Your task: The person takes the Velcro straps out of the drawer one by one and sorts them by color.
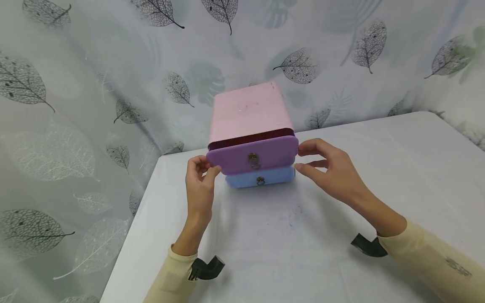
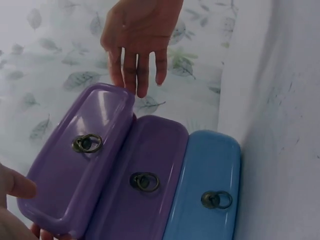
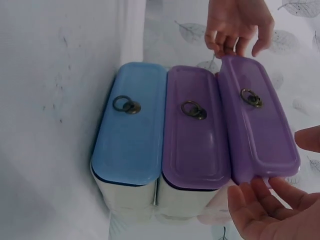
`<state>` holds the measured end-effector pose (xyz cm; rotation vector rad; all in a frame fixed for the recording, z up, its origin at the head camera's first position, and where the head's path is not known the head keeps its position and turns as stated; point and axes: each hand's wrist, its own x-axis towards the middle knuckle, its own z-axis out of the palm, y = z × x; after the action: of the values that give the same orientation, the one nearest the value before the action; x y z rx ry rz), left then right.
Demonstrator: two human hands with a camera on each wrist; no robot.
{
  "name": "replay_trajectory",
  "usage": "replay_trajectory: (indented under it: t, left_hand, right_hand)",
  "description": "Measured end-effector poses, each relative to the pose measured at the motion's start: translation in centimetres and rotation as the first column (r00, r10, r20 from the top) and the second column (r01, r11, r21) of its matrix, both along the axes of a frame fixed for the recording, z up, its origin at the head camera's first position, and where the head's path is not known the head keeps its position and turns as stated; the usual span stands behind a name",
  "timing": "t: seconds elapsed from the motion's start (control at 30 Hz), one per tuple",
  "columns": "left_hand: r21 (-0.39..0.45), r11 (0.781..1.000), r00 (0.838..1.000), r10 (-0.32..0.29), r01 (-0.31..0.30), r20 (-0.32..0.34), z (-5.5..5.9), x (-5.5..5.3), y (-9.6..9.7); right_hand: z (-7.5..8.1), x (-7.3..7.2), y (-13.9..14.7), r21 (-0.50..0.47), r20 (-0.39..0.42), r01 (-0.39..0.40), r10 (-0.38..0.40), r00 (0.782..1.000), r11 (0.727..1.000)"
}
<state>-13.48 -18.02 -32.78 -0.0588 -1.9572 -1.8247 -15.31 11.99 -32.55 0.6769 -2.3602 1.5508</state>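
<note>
A pink cabinet (image 1: 248, 107) stands on the table with ring-pull drawers stacked in it. The purple top drawer (image 1: 251, 153) sticks out past the purple middle drawer (image 3: 195, 135) and the blue bottom drawer (image 1: 261, 179). In the head view the top drawer hides the middle one. My left hand (image 1: 201, 181) grips the top drawer's left end, fingers curled behind the edge and thumb at the front. At its right end, my right hand (image 1: 331, 168) touches the edge with fairly straight fingers, thumb held apart from them. The drawer's inside is hidden.
A white-covered table (image 1: 273, 244) lies under the cabinet, with faint dark marks in front of it. A leaf-patterned curtain (image 1: 125, 75) hangs behind and to the left. The table's left edge runs not far from my left arm.
</note>
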Motion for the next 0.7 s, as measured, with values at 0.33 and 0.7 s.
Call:
replay_trajectory:
  t: [0.33, 0.7]
  left_hand:
    - [-0.064, 0.998, 1.000, 0.012, -0.013, -0.008, -0.4, 1.9, -0.4]
    - [-0.110, 0.994, 0.999, -0.007, 0.003, -0.032, -0.4, 4.5, -0.9]
  right_hand:
    - [0.1, 1.2, 0.5, 0.039, -0.037, -0.011, 0.013, 0.999, 0.999]
    - [0.6, 2.6, 0.7, 0.086, -0.086, -0.006, 0.013, 0.996, 0.996]
